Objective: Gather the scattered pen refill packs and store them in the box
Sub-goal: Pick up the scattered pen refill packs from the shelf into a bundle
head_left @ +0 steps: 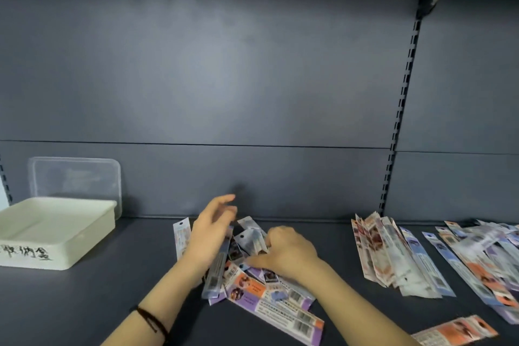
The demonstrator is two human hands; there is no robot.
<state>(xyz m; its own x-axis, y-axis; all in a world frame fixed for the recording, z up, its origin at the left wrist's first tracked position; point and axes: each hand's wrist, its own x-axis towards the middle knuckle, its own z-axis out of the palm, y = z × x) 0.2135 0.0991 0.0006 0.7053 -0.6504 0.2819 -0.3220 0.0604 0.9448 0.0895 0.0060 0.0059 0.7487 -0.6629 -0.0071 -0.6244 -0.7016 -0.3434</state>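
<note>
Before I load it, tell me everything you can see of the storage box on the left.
The box is a shallow, cream-coloured rectangular tray, plastic by its look, with rounded corners and a lipped rim. Black handwritten characters run along its front wall. It sits flat and open on the dark shelf, far left, partly cut by the frame edge. Its inside looks empty. A clear lid stands upright just behind it.
</note>
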